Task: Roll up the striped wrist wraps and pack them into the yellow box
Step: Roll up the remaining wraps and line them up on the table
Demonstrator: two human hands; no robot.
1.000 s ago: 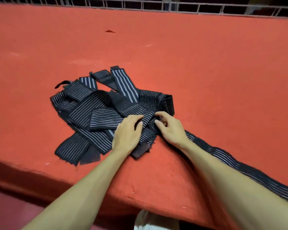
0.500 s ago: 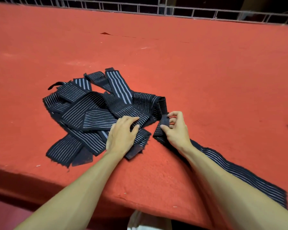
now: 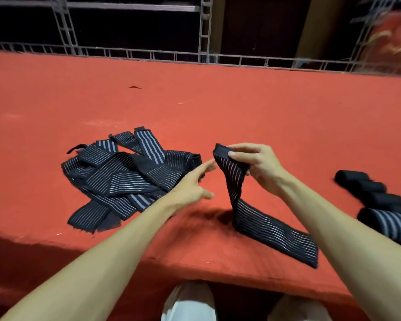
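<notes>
Leftmost, a pile of striped wraps is spread flat on the red surface. Its strips are crossed over one another, with long axes mostly from seven to one o'clock and from ten to four. They overlap too much to be counted.

At three o'clock of the pile, the left hand is held above the surface with fingers straight and spread and nothing in its grip. The forefinger is stretched towards one o'clock, at the edge of the held wrap; contact cannot be told.

One wrap is held up, its upper end pinched between thumb and fingers of the right hand, the grip closed on it. From there the strip hangs nearly upright to the surface, then is laid flat with its long axis towards four o'clock, ending near the front edge.

At three o'clock of the right forearm, a row of rolled wraps is seen, blurred, perhaps five. Two shoes are seen at six o'clock.
</notes>
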